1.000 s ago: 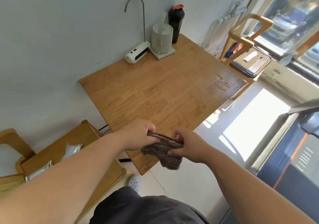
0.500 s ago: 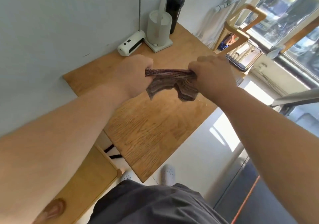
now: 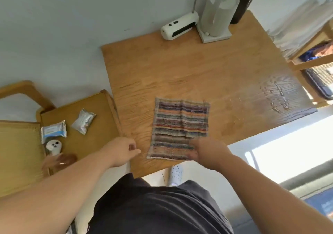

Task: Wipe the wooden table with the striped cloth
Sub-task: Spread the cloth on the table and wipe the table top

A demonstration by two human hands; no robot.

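The striped cloth [image 3: 180, 129] is lying spread flat on the wooden surface [image 3: 198, 75], near its 6 o'clock edge, its bands running orange, blue, brown and grey. The right hand [image 3: 207, 150] is reaching in palm down, fingers pressing on the cloth's 5 o'clock corner rather than gripping it. The left hand [image 3: 122, 150] is hovering just beside the cloth at 9 o'clock, loosely curled, holding nothing. Two foil packets [image 3: 83, 123] are lying on the chair seat [image 3: 100, 125] further toward 9 o'clock.
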